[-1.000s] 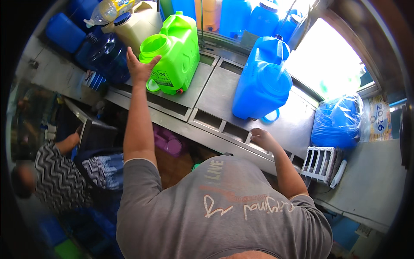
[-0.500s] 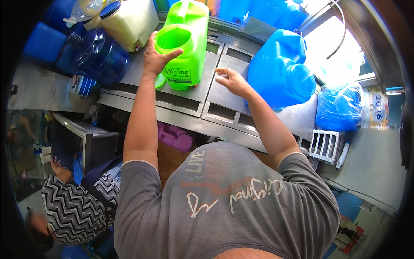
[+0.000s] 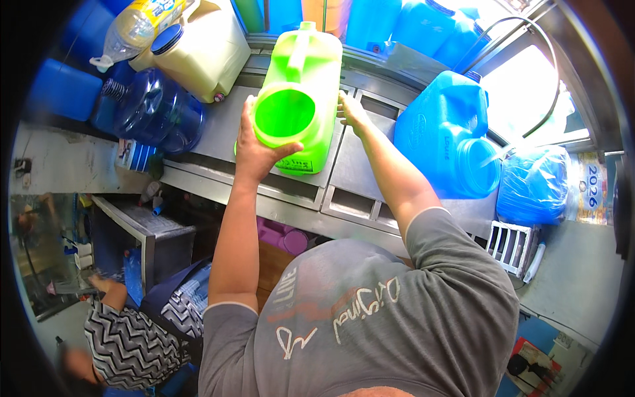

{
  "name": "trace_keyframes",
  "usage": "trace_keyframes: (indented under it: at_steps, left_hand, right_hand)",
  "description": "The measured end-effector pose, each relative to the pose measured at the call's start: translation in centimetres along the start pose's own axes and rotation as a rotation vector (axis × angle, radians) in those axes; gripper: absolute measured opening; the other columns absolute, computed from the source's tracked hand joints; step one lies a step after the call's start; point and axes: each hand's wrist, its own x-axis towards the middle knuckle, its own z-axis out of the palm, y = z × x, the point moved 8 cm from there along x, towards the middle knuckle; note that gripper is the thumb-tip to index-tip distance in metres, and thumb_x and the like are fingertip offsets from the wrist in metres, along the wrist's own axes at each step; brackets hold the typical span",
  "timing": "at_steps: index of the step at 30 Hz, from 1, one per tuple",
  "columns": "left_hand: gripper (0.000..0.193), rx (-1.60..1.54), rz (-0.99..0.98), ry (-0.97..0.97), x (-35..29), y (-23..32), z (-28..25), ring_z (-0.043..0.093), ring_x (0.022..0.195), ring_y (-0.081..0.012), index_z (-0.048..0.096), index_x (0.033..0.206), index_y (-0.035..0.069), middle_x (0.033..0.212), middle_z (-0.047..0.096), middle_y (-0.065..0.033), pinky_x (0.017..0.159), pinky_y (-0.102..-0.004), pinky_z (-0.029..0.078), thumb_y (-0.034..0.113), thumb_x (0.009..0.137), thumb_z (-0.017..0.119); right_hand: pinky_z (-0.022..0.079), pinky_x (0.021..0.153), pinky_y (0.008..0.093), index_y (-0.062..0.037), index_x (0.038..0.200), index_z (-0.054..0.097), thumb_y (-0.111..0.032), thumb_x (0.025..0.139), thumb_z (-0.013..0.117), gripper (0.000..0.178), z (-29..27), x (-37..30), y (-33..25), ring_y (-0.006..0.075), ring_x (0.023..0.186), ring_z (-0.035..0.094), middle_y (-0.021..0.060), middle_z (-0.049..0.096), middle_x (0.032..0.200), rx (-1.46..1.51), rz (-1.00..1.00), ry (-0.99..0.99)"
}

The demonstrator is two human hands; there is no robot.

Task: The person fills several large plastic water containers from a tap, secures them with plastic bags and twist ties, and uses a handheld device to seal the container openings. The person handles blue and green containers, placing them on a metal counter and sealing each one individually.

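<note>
A bright green plastic jug (image 3: 324,112) stands on the metal counter, its wide round mouth uncapped and facing me. My left hand (image 3: 261,153) is closed round the left side of the mouth's collar, thumb across the front and fingers partly hidden behind it. Along the jug's right side is my right hand (image 3: 352,112), fingers loosely apart; whether they touch the jug I cannot tell. Farther right stands a blue jug (image 3: 430,126) with a wide mouth. A curved hose (image 3: 554,73) comes down toward that mouth, with a pale streak at its end.
At the left are a cream container (image 3: 205,53), a dark blue round bottle (image 3: 159,109) and a clear bottle (image 3: 132,33). A plastic-wrapped blue container (image 3: 536,182) sits at right. Below the counter lies a purple jug (image 3: 281,235). Another person in a zigzag-patterned top (image 3: 129,344) is at lower left.
The green jug's mouth appears closer and larger, with my left hand still on it. My right hand has come in to the jug's side. The hose now reaches the blue jug's mouth.
</note>
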Motion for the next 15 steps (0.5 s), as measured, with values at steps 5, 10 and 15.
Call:
trace_keyframes:
  at_steps: [5, 10, 15]
  left_hand:
    - [0.121, -0.129, 0.015, 0.000, 0.9, 0.8, 1.1, 0.056, 0.122, -0.0276, 0.029, 0.146, 0.004, 0.136, 0.053, -0.0167, 0.103, -0.0400, 0.046, 0.041, 0.053, 0.097]
    - [0.123, -0.221, -0.061, 0.021, 2.8, 0.0, 2.0, 0.055, 0.123, -0.0263, 0.027, 0.148, 0.003, 0.137, 0.052, -0.0160, 0.105, -0.0396, 0.045, 0.044, 0.054, 0.096]
    - [0.130, -0.297, -0.146, 0.036, 3.4, -1.3, 1.9, 0.052, 0.126, -0.0272, 0.024, 0.149, 0.002, 0.139, 0.049, -0.0159, 0.109, -0.0404, 0.042, 0.046, 0.051, 0.097]
  right_hand:
    - [0.044, 0.091, 0.0474, -0.0106, 0.138, 0.049, -0.067, 0.088, 0.051, 0.076, -0.4, 9.5, 3.3, 0.0295, 0.119, 0.055, 0.0150, 0.053, 0.136, 0.034, 0.128, -0.021]
    - [0.046, 0.095, 0.0537, -0.0091, 0.149, 0.034, -0.062, 0.080, 0.069, 0.094, -1.7, 18.1, 6.3, 0.0351, 0.123, 0.050, 0.0168, 0.040, 0.149, 0.312, 0.204, 0.274]
    - [0.030, 0.109, 0.0573, -0.0154, 0.156, 0.025, -0.065, 0.084, 0.062, 0.094, -1.7, 23.6, 7.1, 0.0429, 0.142, 0.030, 0.0177, 0.024, 0.160, 0.600, 0.202, 0.258]
